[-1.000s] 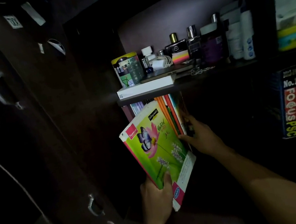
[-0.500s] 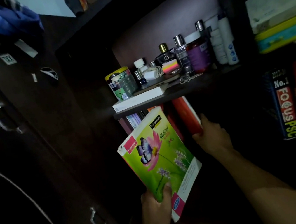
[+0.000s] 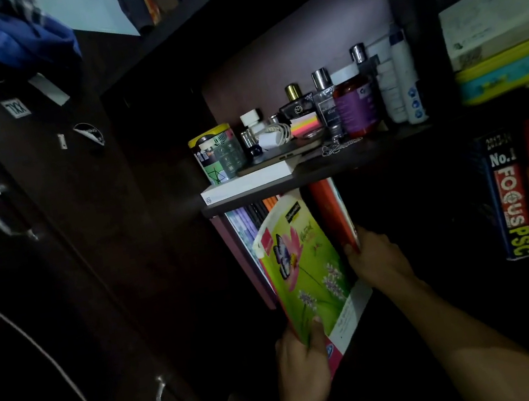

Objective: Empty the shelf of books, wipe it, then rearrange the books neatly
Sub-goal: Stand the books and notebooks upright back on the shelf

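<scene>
Green notebook (image 3: pixel 306 273) sits pinched at its bottom corner in your left hand (image 3: pixel 304 372) below the shelf (image 3: pixel 337 164), while your right hand (image 3: pixel 374 257) pinches the red book (image 3: pixel 331 214); either could slip from such thin holds.

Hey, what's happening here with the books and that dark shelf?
A person is pulling books out of a dim lower shelf. The left hand grips a green notebook with a butterfly and flower on its cover, held out in front of the shelf. The right hand grips the lower end of a red book, tilted away from the row of books standing in the shelf. The shelf above holds bottles and a tin. So the emptying is not yet finished.
</scene>
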### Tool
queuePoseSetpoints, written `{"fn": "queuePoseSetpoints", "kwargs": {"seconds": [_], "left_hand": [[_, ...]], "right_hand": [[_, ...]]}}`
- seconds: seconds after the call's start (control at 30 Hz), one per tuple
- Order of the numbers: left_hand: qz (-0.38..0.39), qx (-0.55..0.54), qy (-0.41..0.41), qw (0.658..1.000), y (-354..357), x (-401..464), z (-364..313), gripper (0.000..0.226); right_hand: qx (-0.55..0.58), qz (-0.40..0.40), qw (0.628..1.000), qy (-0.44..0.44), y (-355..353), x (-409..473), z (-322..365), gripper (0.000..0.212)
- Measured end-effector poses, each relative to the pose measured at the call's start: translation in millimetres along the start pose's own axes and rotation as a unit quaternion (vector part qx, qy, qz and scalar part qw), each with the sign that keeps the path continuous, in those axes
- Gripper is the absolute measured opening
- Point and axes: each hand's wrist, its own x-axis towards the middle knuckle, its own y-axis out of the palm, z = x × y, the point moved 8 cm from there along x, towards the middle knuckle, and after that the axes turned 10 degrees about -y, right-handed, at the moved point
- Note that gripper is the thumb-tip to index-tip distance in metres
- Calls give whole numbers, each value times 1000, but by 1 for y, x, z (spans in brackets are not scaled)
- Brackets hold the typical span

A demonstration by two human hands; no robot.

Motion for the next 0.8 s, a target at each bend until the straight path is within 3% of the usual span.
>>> {"fn": "queuePoseSetpoints", "kwargs": {"seconds": [0.17,0.27,0.43,0.63,0.8], "left_hand": [[-32,-16,5,999,21,4,-21,40],[-42,-12,53,998,34,12,-44,50],[-97,87,81,988,43,40,-60,63],[-118,-46,159,979,15,30,-45,43],[-108,-10,221,969,26,45,-58,25]], "right_hand": [[-4,-7,1000,-4,-1,0,2,43],[-10,1,1000,-10,2,-1,5,47],[30,28,999,-22,8,-1,7,57],[109,47,992,-33,12,-1,7,69],[146,80,983,-83,21,-2,12,72]]}}
